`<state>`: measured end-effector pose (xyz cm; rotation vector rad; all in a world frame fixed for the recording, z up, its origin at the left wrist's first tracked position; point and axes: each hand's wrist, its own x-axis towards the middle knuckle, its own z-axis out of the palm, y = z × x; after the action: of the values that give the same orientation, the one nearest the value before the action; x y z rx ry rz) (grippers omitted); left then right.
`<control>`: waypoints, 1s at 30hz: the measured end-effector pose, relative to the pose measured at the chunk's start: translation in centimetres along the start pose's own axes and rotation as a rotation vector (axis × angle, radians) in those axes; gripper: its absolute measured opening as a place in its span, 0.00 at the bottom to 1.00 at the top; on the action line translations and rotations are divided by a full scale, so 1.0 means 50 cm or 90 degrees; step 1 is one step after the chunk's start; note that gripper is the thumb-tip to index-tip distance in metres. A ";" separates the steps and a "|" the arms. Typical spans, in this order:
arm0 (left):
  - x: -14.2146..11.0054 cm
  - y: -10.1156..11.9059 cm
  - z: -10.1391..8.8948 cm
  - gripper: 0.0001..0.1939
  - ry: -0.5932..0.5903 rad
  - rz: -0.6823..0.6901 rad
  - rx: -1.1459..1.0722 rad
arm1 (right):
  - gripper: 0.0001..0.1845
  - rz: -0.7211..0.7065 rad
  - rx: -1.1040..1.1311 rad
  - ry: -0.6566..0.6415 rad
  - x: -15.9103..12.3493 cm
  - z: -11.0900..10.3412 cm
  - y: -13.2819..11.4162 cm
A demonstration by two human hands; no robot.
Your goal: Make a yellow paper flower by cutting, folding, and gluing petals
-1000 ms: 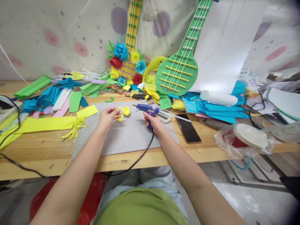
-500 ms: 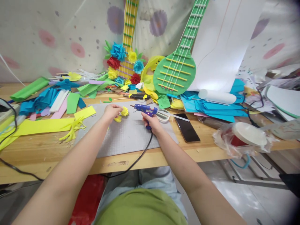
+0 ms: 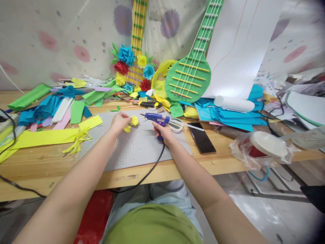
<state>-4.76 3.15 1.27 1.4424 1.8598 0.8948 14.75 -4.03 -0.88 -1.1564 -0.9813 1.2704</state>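
Observation:
My left hand [image 3: 120, 122] is closed in a pinch at a small crinkled yellow paper flower [image 3: 134, 120], over the grey cutting mat [image 3: 142, 152]. The fingertips are partly hidden behind the hand. A yellow paper petal [image 3: 127, 129] shows just below the fingers. My right hand [image 3: 162, 131] is wrapped round the handle of a blue glue gun [image 3: 156, 118]. Its nozzle points left at the flower, a short gap away. A long translucent glue stick [image 3: 189, 125] sticks out of the back of the gun, and a black cord hangs from the handle.
White-handled scissors [image 3: 175, 124] and a black phone [image 3: 202, 138] lie right of the gun. Yellow paper strips [image 3: 45, 137] lie at left. Behind stand a green paper instrument [image 3: 188, 79] and a yellow, flower-decked one [image 3: 137, 40]. A utility knife [image 3: 147, 104] lies beyond the mat.
My left hand has moved slightly right and turned, its fingertips now closer to the flower and hiding more of the yellow paper. The glue gun stays almost in place; the view shifts slightly.

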 end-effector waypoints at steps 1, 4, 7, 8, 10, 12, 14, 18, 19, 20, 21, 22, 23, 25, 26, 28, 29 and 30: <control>0.002 -0.002 0.000 0.11 0.001 0.002 0.013 | 0.18 0.002 -0.002 0.002 -0.001 0.000 -0.001; 0.004 -0.005 0.001 0.11 0.004 0.010 0.051 | 0.18 0.004 -0.001 0.004 -0.002 0.001 -0.003; 0.002 -0.003 0.002 0.13 0.003 0.020 0.080 | 0.18 0.000 0.005 0.001 -0.002 0.001 -0.003; 0.002 -0.002 0.002 0.15 0.010 0.020 0.088 | 0.18 -0.003 0.005 -0.001 -0.002 0.001 -0.003; 0.003 0.000 0.001 0.18 0.039 0.014 0.089 | 0.18 -0.003 0.007 -0.001 -0.001 0.000 -0.002; 0.007 0.002 0.000 0.19 0.073 0.000 0.068 | 0.18 0.001 0.008 0.002 -0.001 0.000 -0.002; 0.010 0.004 -0.003 0.17 0.087 -0.022 0.033 | 0.18 0.007 0.008 0.006 -0.001 0.000 -0.002; 0.005 0.011 -0.009 0.13 0.078 -0.050 -0.034 | 0.18 0.006 0.004 0.007 -0.003 0.002 -0.005; 0.002 0.013 -0.009 0.13 0.069 -0.051 -0.051 | 0.18 0.006 0.001 0.008 -0.003 0.002 -0.006; -0.002 0.015 -0.010 0.12 0.058 -0.051 -0.068 | 0.18 0.008 -0.003 0.009 -0.003 0.002 -0.007; -0.005 0.017 -0.011 0.11 0.048 -0.050 -0.081 | 0.18 0.010 -0.006 0.011 -0.004 0.002 -0.008; -0.008 0.019 -0.011 0.10 0.038 -0.047 -0.090 | 0.18 0.013 -0.009 0.012 -0.003 0.002 -0.008; -0.010 0.020 -0.011 0.10 0.028 -0.042 -0.093 | 0.18 0.015 -0.012 0.012 -0.003 0.002 -0.008; -0.011 0.019 -0.011 0.10 0.014 -0.027 -0.082 | 0.18 0.017 -0.012 0.014 -0.003 0.002 -0.008; -0.011 0.018 -0.011 0.10 0.009 -0.019 -0.072 | 0.18 0.017 -0.011 0.014 -0.003 0.002 -0.008; -0.008 0.016 -0.009 0.09 0.011 -0.007 -0.068 | 0.18 0.014 -0.005 0.012 -0.004 0.002 -0.008; -0.007 0.014 -0.008 0.09 0.014 -0.003 -0.075 | 0.18 0.012 -0.001 0.011 -0.005 0.002 -0.007; -0.007 0.013 -0.006 0.08 0.015 0.003 -0.088 | 0.18 0.009 0.002 0.008 -0.005 0.002 -0.007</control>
<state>-4.57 2.90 2.00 1.3570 1.7759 1.0261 14.70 -4.25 -0.49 -1.1695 -0.9624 1.2735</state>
